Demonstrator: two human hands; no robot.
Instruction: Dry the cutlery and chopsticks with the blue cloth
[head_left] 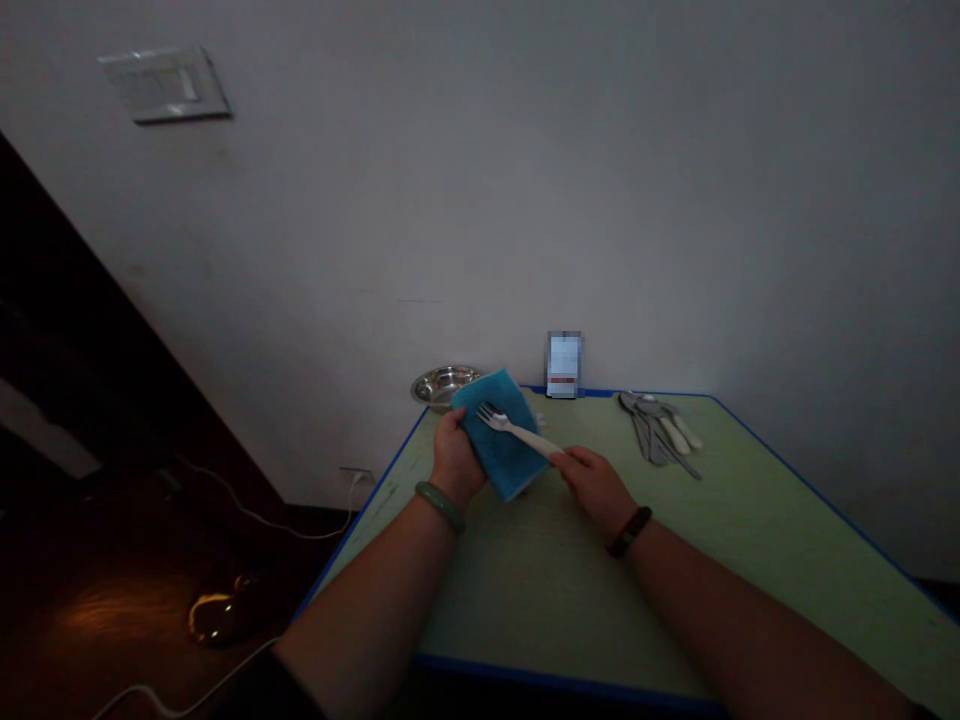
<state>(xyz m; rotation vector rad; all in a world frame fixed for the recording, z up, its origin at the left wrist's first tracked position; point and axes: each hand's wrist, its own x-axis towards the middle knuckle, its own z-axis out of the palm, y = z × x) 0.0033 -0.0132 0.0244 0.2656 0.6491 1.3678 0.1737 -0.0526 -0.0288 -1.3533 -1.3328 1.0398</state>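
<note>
My left hand holds a folded blue cloth up above the table. My right hand grips the pale handle of a fork, and the metal tines lie against the cloth. A jade-green bangle circles my left wrist, and a dark beaded band circles my right. The cloth hides part of the table's far left corner.
A steel bowl stands behind the cloth, by the wall. Spoons and other cutlery lie in a heap at the far right of the green, blue-edged table. An upright blurred card leans on the wall. Cables run across the floor at left.
</note>
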